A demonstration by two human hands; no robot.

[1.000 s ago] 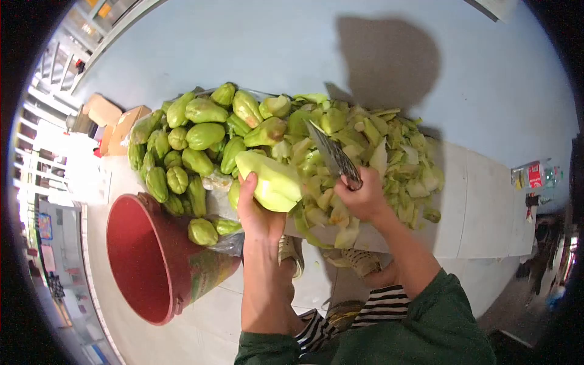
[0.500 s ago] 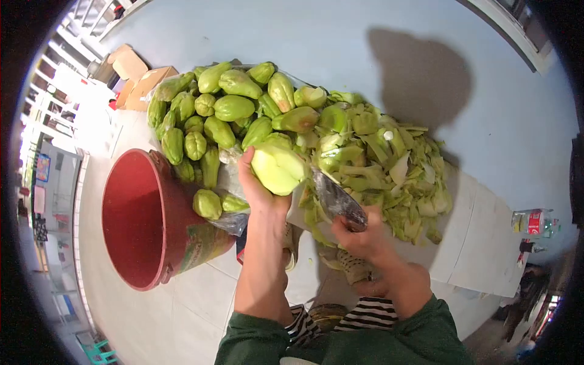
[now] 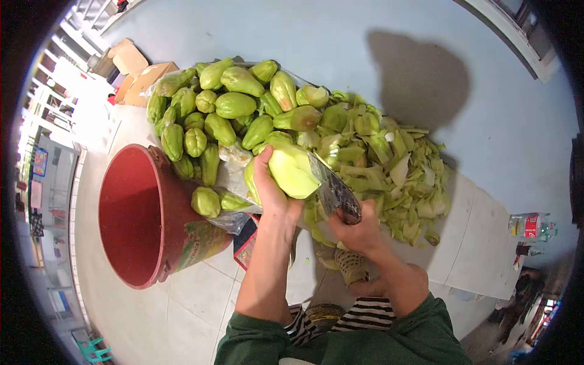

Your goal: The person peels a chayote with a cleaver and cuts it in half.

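Observation:
My left hand (image 3: 275, 190) is closed around a peeled, pale green chayote (image 3: 293, 171). In my right hand (image 3: 360, 230) is a knife (image 3: 334, 193) with a broad, dark blade, its edge against the right end of the chayote. The fingers of my right hand wrap the handle, which is mostly hidden. Beyond my left hand lies a heap of unpeeled green chayotes (image 3: 235, 104) on plastic. To the right of the knife spreads a large pile of green peelings (image 3: 395, 176).
A red bucket (image 3: 131, 219), tilted toward me in view, stands at the left. An open cardboard box (image 3: 143, 82) sits behind it. Plastic bottles (image 3: 532, 226) stand at the far right beside the blue wall (image 3: 292, 36). My feet are just below the peelings.
The knife blade, apart from the chayote before, now meets its right end. My left hand has moved slightly right with the chayote.

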